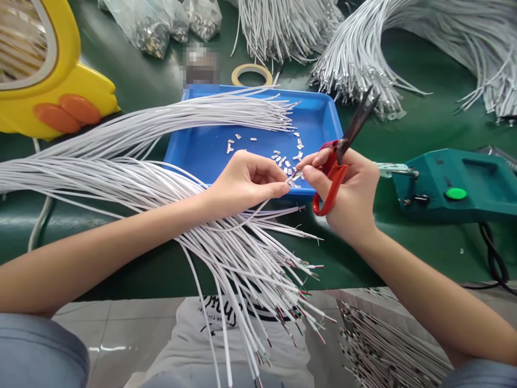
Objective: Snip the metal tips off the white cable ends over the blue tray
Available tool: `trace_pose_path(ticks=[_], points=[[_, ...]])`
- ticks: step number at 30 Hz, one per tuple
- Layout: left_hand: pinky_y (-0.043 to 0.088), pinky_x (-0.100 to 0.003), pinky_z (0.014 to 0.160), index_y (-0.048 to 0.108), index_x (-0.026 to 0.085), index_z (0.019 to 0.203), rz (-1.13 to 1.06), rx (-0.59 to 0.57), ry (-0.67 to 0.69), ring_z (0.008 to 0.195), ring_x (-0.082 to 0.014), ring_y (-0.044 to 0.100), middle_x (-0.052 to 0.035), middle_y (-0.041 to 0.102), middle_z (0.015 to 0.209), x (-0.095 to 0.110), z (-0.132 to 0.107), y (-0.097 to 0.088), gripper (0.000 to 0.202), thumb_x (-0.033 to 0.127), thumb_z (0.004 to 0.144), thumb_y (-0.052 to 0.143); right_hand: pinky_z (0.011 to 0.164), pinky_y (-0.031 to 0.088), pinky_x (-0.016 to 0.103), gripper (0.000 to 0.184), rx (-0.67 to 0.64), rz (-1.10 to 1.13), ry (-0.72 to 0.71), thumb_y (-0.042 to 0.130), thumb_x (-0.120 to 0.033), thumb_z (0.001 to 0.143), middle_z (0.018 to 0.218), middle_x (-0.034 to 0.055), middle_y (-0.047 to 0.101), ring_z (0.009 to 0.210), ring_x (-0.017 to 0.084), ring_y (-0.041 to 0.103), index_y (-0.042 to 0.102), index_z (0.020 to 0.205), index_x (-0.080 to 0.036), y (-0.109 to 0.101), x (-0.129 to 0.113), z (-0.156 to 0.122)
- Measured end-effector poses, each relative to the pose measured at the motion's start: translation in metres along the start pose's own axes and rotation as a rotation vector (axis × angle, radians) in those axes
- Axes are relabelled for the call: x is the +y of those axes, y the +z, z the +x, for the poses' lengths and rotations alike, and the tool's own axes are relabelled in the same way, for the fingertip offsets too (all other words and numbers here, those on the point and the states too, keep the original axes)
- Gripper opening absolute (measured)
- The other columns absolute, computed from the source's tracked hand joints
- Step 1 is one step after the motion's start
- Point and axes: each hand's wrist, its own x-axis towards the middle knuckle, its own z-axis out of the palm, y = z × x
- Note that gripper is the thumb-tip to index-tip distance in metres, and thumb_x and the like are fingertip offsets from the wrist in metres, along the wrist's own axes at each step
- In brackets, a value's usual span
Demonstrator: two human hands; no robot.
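Observation:
My left hand [252,180] is closed in a pinch on the end of a white cable [258,210]. Scissors with red handles [333,183] are held in my right hand [355,188], their dark blades pointing up and away. The thumb and forefinger of that hand meet at the thin coloured wires at the cable's tip. Under my left forearm lies a bundle of white cables [242,258], many with red, green and dark wire ends showing. A second bundle of white cables [194,116] reaches over the blue tray [202,156], where small white cut pieces [283,161] are scattered.
A green machine [452,183] with a bright green button stands at the right. Behind the tray are a tape roll [252,75], bags of small metal parts [149,27] and more cable bundles [347,64]. A yellow duck-shaped object [48,102] is at the left.

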Motion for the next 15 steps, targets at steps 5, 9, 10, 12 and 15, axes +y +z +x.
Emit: trace_pose_path(ticks=[5,9,10,12,15], points=[[0.041,-0.018,0.05,0.065,0.008,0.066,0.052,0.064,0.005,0.054,-0.006,0.05,-0.0016,0.06,0.06,-0.001,-0.0001,0.0007,0.014,0.019,0.065,0.075,0.069,0.051,0.029,0.012,-0.039,0.065,0.05,0.069,-0.02,0.076,0.075,-0.0005,0.064,0.071,0.013,0.063,0.058,0.074,-0.019,-0.004,0.0006,0.0007],[0.039,-0.017,0.049,0.064,0.009,0.064,0.042,0.069,0.008,0.053,-0.0053,0.048,-0.0007,0.059,0.059,-0.0026,0.0004,0.0003,0.015,0.018,0.065,0.075,0.068,0.051,0.029,0.015,-0.069,-0.007,0.019,0.072,-0.017,0.072,0.074,-0.0017,0.064,0.068,0.012,0.061,0.058,0.072,-0.021,-0.0016,-0.0009,0.0003],[0.039,-0.017,0.049,0.064,0.009,0.065,0.03,0.06,0.011,0.053,-0.0052,0.048,-0.0005,0.059,0.059,-0.0031,0.0007,-0.0002,0.015,0.018,0.065,0.075,0.069,0.052,0.028,0.016,-0.074,-0.019,0.018,0.073,-0.015,0.071,0.074,-0.0021,0.064,0.067,0.011,0.06,0.058,0.072,-0.021,-0.0008,-0.0017,0.0002],[0.041,-0.018,0.051,0.066,0.009,0.068,0.001,0.025,0.011,0.055,-0.0058,0.05,-0.0007,0.06,0.06,-0.0042,0.0012,-0.0015,0.014,0.018,0.065,0.076,0.068,0.052,0.029,0.017,-0.078,-0.033,0.015,0.073,-0.014,0.069,0.074,-0.0025,0.064,0.067,0.011,0.06,0.058,0.071,-0.022,0.0002,-0.0031,0.0005],[0.045,-0.019,0.057,0.067,0.009,0.072,-0.051,-0.036,0.013,0.06,-0.0074,0.056,-0.0019,0.063,0.064,-0.0045,0.0015,-0.003,0.011,0.017,0.069,0.073,0.067,0.052,0.029,0.016,-0.068,-0.077,0.0,0.072,-0.015,0.069,0.073,-0.0021,0.064,0.068,0.012,0.059,0.057,0.07,-0.022,-0.001,-0.0031,0.0023]])
